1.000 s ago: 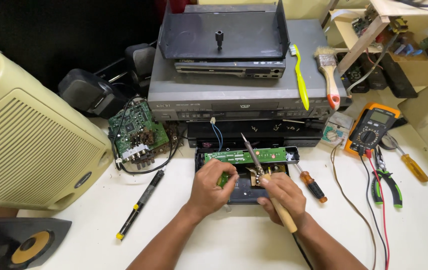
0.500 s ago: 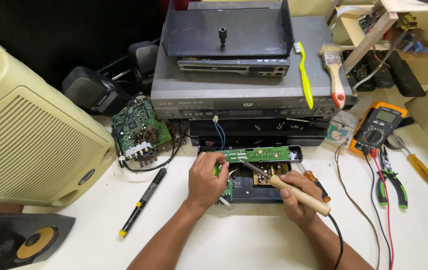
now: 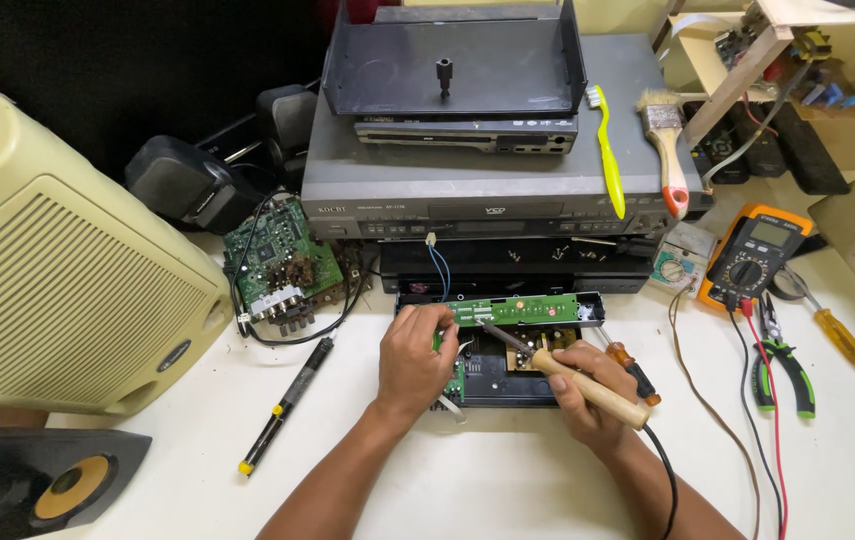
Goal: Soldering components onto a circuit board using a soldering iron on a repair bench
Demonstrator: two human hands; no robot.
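A long green circuit board [image 3: 523, 309] stands on edge in a black front panel [image 3: 493, 380] on the white table. My left hand [image 3: 415, 358] pinches the board's left end and steadies it. My right hand [image 3: 585, 395] grips a soldering iron [image 3: 588, 385] by its wooden handle. Its metal tip points up and left, touching the lower middle of the board. The iron's black cord runs down past my right wrist.
Stacked grey and black players [image 3: 488, 190] sit behind, with a yellow toothbrush [image 3: 608, 150] and a paintbrush [image 3: 666, 150] on top. An orange multimeter [image 3: 756, 255], pliers [image 3: 783, 350] and screwdrivers lie right. A second green board [image 3: 273, 262], a black pen-like tool [image 3: 283, 405] and a cream speaker [image 3: 58, 270] are left.
My right hand turned the soldering iron from pointing steeply upward to lying low, its tip now against the board. My left hand stayed on the board's left end.
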